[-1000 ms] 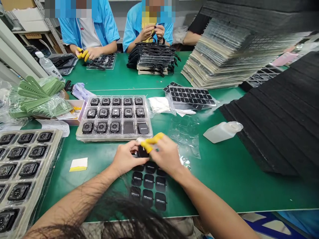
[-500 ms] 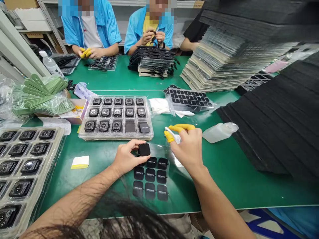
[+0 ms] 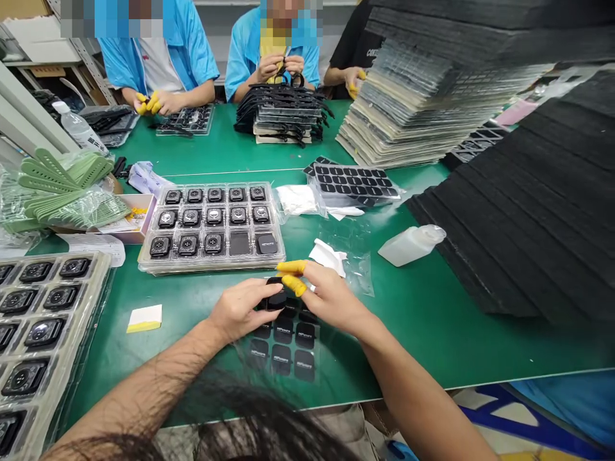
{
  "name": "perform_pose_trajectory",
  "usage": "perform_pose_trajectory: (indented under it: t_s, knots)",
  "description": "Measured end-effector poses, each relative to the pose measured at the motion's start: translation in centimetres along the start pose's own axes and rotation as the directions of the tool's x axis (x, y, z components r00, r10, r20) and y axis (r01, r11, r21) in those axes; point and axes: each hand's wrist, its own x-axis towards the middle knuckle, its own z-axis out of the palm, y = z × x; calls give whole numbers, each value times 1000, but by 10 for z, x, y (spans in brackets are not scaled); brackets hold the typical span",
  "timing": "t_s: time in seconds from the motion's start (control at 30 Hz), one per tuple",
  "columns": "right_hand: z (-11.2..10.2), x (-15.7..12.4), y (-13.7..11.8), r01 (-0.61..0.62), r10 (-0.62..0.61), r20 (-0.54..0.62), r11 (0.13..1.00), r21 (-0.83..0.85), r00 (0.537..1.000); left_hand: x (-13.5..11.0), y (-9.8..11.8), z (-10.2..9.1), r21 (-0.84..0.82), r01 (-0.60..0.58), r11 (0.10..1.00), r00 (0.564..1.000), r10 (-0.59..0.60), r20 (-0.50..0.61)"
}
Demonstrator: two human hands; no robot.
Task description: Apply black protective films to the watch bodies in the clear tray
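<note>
My left hand (image 3: 240,307) holds a black smartwatch case (image 3: 276,298) without a strap between thumb and fingers. My right hand (image 3: 331,298), with yellow finger cots on thumb and forefinger, closes on the far right corner of the same watch; the exact contact is partly hidden. Beneath both hands lies a clear sheet of black square stickers (image 3: 283,331) with white lettering, its upper rows partly covered. A crumpled white cloth (image 3: 329,256) rests just beyond my right hand, beside clear plastic film (image 3: 358,272).
A clear tray (image 3: 211,264) of watch cases stands ahead, another tray (image 3: 45,320) at left. A white bottle (image 3: 412,244) lies at right near black foam sheets (image 3: 519,211) and a tall stack of trays (image 3: 408,109). Green straps (image 3: 72,186) sit at far left. Co-workers sit opposite.
My right hand has let go of the white cloth, which now lies on the table. It has moved left to the watch in my left hand. The view has shifted slightly.
</note>
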Motion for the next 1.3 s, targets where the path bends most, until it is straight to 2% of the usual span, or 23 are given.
perform_pose_trajectory:
  t_s: [0.1,0.17,0.3,0.4,0.53,0.6,0.73,0.83,0.97,1.03,1.1,1.17,1.3]
  knots:
    - [3,-1,-5,35,-34,-9,996,78,999,-2,2,0,44,69,997,997,-70,35]
    - [7,-2,-5,26,-22,-50,997,70,998,-2,3,0,60,101,993,993,-105,59]
    - [15,-5,1,-23,20,-78,999,-44,997,-2,5,1,20,-22,1000,1000,22,19]
    - [17,-6,2,-73,71,-77,997,-27,995,-3,7,1,87,-112,990,993,114,-20]
    - [16,-4,-4,-146,158,-72,978,151,985,-5,9,0,122,-76,990,997,75,11]
    - [19,-4,-8,-127,148,-118,977,171,982,-5,11,0,102,-39,994,999,35,34]
    - [29,-8,-7,-72,70,-269,997,3,961,-3,18,1,56,73,996,996,-76,55]
    - [35,-11,4,-91,48,-264,984,-153,963,0,25,2,16,154,988,988,-154,-7]
    - [38,-11,14,-93,33,-221,958,-269,975,4,29,3,-69,152,986,985,-157,-76]
    - [39,-9,11,-83,-1,-267,950,-300,964,3,27,5,-99,164,981,983,-171,-71]
    - [40,-7,4,-81,-21,-358,960,-268,933,2,24,7,-114,156,981,984,-164,-69]
    - [40,-5,-3,-83,9,-423,984,-156,906,1,22,8,-95,115,989,989,-123,-81]
    - [43,-7,-11,-159,177,-382,984,76,907,2,20,3,49,-69,996,996,71,-46]
